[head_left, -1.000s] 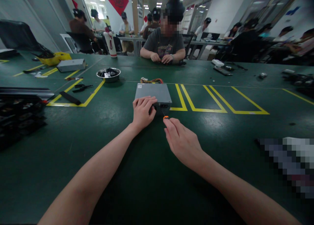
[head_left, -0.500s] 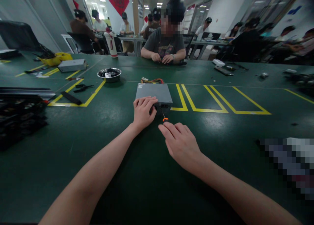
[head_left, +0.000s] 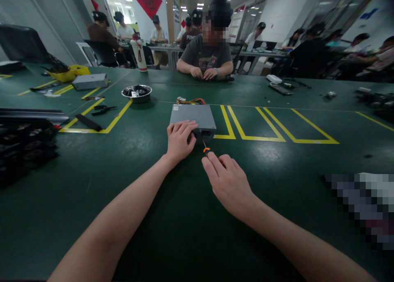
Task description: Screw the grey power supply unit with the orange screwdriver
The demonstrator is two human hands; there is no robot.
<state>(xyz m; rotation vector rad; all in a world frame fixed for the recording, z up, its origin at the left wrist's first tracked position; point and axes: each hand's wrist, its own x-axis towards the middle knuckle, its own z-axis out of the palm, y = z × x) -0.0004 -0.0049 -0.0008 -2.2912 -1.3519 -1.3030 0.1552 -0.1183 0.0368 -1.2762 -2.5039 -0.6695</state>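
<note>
A grey metal computer power supply (head_left: 197,114) lies flat on the green table, its socket face toward me and its bundle of coloured cables (head_left: 192,101) at the back. Gripping its near left corner, my left hand (head_left: 181,140) has its fingers across the top and the thumb at the front. My right hand (head_left: 228,178) is closed around a screwdriver (head_left: 207,150) with an orange and black handle, most of it hidden by the fingers. The thin shaft points at the front face below the socket; whether the tip sits in a screw I cannot tell.
A steel bowl (head_left: 137,94) of small dark parts stands beyond, to the left. Farther left are a second grey metal box (head_left: 90,82), a yellow container (head_left: 69,73) and stacked dark parts (head_left: 26,150). A person (head_left: 205,54) sits across the table. Yellow tape (head_left: 264,139) marks the surface.
My right hand has shifted slightly right, its fingers moving around the handle. The screwdriver's orange collar has moved slightly left. My left hand and the power supply stay in place.
</note>
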